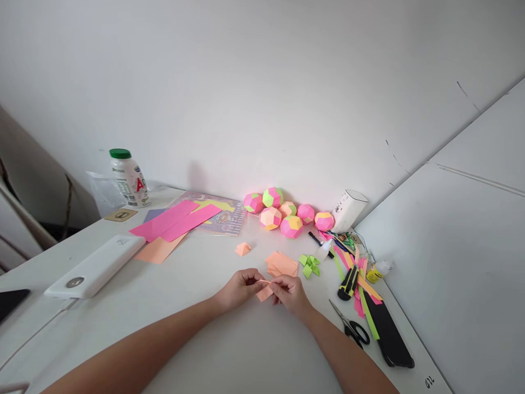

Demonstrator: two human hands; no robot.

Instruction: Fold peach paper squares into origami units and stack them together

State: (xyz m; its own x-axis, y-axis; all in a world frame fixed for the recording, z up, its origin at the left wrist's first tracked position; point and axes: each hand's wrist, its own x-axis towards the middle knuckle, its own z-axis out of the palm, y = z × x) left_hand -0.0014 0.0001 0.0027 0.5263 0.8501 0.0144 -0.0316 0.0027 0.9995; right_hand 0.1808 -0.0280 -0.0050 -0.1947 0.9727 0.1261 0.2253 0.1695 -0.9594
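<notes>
Between my two hands is a small piece of peach paper (264,293), pinched along its upper edge. My left hand (240,290) is closed on its left side, and my right hand (292,295) grips the right side. Just beyond the fingers lies a stack of peach paper pieces (283,262). Several folded green paper pieces (309,265) sit to the right of that stack. A folded peach paper piece (243,249) rests on the table farther back, left of the stack.
Several paper balls (291,226) stand along the wall. Pink sheets (176,219) lie left, near a power bank (96,266) and a bottle (129,178). At right are scissors (350,325), a box cutter (348,283), paper strips (361,290), a glue bottle (379,270) and a black phone-like object (388,334).
</notes>
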